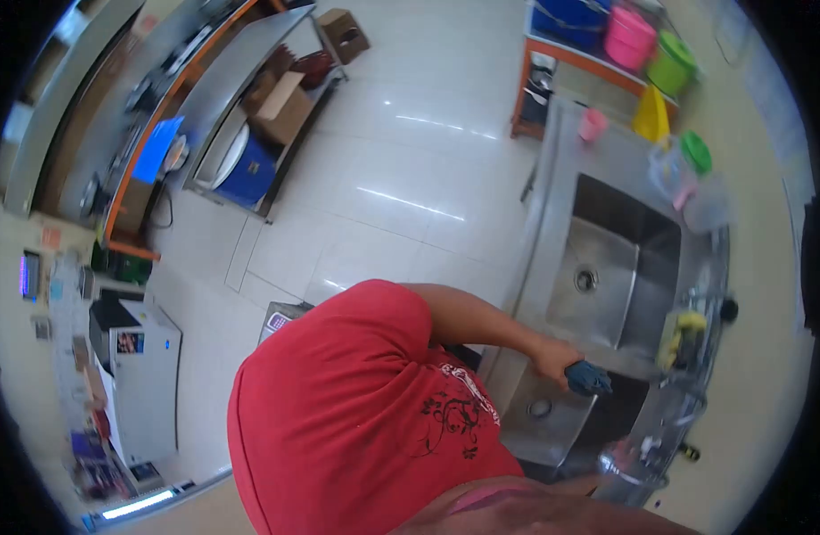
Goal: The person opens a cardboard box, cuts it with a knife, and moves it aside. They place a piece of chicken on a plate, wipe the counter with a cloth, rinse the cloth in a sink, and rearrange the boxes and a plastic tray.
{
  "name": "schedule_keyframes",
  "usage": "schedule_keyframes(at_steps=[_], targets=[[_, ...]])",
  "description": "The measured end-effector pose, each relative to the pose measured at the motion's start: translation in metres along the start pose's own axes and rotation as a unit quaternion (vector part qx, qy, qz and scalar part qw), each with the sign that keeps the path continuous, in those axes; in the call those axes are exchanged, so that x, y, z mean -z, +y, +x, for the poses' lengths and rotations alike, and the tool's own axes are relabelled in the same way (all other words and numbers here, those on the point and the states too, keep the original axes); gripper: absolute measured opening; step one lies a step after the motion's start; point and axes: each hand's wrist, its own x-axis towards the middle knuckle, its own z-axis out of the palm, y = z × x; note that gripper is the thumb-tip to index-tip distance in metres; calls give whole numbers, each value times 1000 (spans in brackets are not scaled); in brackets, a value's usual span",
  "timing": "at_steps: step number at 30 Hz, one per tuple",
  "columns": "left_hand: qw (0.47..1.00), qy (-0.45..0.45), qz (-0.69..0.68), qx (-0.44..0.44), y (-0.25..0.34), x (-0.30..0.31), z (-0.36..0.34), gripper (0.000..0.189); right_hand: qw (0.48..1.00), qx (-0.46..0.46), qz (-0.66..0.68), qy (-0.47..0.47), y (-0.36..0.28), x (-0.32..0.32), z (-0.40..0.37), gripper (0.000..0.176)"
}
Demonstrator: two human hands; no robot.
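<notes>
My left hand (554,360) is closed around a bunched blue-grey cloth (588,378), held over the nearer sink basin (527,424). Part of that basin, with its drain, shows below the hand. Low in the view, my right hand (581,485) shows only in part beside a clear, see-through container (631,473) at the basin's end. Its fingers are mostly hidden and blurred. My red sleeve and shirt fill the lower middle.
The second steel basin (599,267) lies farther along the counter. A pink cup (593,125), a green-lidded clear jug (673,167) and yellow gloves or cloths (686,334) stand around it. Coloured buckets (628,37) sit on a rack beyond. A steel shelf (249,62) holds boxes across the tiled floor.
</notes>
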Motion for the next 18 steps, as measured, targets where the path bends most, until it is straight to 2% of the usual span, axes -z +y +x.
schedule_keyframes(at_steps=[1,2,3,5,7,9,12,15,17,18], targets=[[998,39,-9,-40,-26,1,-10,61,980,41,-160,108,12,-33,-19,56],[994,78,-14,-82,-63,-3,-10,61,940,67,-290,168,29,-73,-36,53],[988,112,-16,-101,-75,7,-33,61,889,77,-402,205,44,-118,-55,51],[978,174,-8,-112,-89,30,-100,62,788,88,-569,218,77,-196,-90,46],[968,231,-12,-97,-115,46,-176,62,709,100,-665,210,112,-267,-122,41],[955,279,-32,-91,-154,58,-237,62,671,103,-712,178,148,-333,-142,37],[937,337,-77,-49,-233,66,-337,65,678,109,-725,58,218,-444,-151,31],[881,473,8,-27,-299,61,-451,65,672,153,-710,-142,314,-554,-123,31],[872,482,-80,36,-308,57,-546,64,731,59,-602,-316,396,-651,-145,31],[863,485,-127,66,-314,54,-587,64,739,-24,-569,-359,428,-704,-172,32]])
